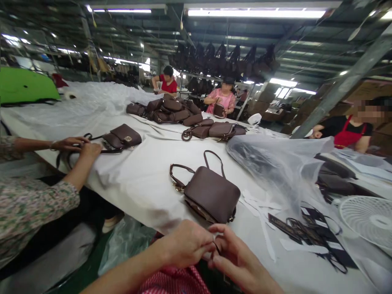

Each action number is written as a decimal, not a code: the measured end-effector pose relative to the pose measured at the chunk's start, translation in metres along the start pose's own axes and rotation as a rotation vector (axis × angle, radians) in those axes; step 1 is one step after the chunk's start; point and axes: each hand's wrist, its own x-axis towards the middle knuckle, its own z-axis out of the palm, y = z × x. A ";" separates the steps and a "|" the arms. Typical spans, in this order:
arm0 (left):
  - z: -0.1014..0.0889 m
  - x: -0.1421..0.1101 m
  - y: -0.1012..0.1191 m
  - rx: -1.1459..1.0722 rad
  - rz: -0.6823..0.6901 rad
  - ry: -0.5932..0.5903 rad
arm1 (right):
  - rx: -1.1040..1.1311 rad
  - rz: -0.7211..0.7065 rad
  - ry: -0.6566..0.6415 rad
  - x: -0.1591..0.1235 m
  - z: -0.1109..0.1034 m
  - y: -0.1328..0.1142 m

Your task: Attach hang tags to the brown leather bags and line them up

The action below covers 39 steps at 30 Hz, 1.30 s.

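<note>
My left hand [186, 244] and my right hand [235, 255] meet at the near edge of the white-covered table [143, 179]. Their fingertips pinch together around something small that I cannot make out. Just beyond them lies a brown leather handbag [211, 194] with a top handle and a strap with gold hardware. Neither hand touches the bag.
A co-worker's hands [79, 148] in floral sleeves work a brown bag [122, 136] at the left. Piles of brown bags [171, 111] lie further back. A crumpled clear plastic sheet [275, 167], dark printed tags [306, 232] and a white fan [370, 220] sit at the right. Other people sit at the far side.
</note>
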 end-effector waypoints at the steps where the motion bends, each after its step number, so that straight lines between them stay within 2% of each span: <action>1: -0.005 -0.002 0.002 0.009 -0.010 0.003 | 0.080 0.022 -0.017 0.003 0.008 0.002; 3: -0.012 -0.005 0.000 0.006 -0.017 0.022 | 0.048 0.029 0.018 0.009 0.017 0.011; 5: -0.015 -0.007 -0.015 -0.044 0.035 0.050 | -0.245 -0.033 0.138 0.012 0.017 0.029; 6: -0.014 -0.007 -0.027 -0.072 0.066 0.092 | -0.435 -0.078 0.222 0.014 0.013 0.040; 8: -0.010 -0.004 -0.061 -0.066 0.070 0.251 | -0.801 -0.105 0.410 0.016 0.001 0.060; 10: -0.002 0.003 -0.099 0.075 -0.021 0.444 | -1.082 -0.037 0.582 0.020 -0.011 0.074; 11: 0.003 0.008 -0.117 0.151 -0.047 0.471 | -1.184 0.005 0.640 0.023 -0.017 0.078; 14: 0.014 0.025 -0.156 0.284 -0.024 0.419 | -1.375 0.110 0.679 0.037 -0.028 0.078; 17: 0.009 0.044 -0.166 0.245 0.011 0.425 | -1.474 0.206 0.652 0.052 -0.041 0.060; 19: -0.006 0.056 -0.161 0.200 0.032 0.459 | -1.477 0.244 0.655 0.059 -0.056 0.038; 22: -0.040 0.075 -0.146 0.091 0.075 0.489 | -1.398 0.241 0.626 0.061 -0.090 0.000; 24: -0.061 0.086 -0.136 -0.067 0.078 0.451 | -1.342 0.241 0.559 0.060 -0.113 -0.020; 26: -0.073 0.093 -0.131 -0.266 0.039 0.353 | -1.263 0.228 0.492 0.060 -0.131 -0.031; 29: -0.073 0.096 -0.132 -0.539 -0.062 0.239 | -1.147 0.187 0.480 0.062 -0.148 -0.029; 31: -0.068 0.095 -0.135 -0.610 -0.095 0.269 | -1.134 0.177 0.561 0.062 -0.154 -0.025; 34: -0.062 0.092 -0.138 -0.493 -0.032 0.372 | -1.088 0.179 0.701 0.055 -0.159 -0.026; 36: -0.060 0.090 -0.141 -0.387 0.023 0.403 | -0.962 0.136 0.660 0.047 -0.155 -0.033; 39: -0.061 0.091 -0.147 -0.241 0.029 0.408 | -0.735 0.058 0.454 0.038 -0.135 -0.052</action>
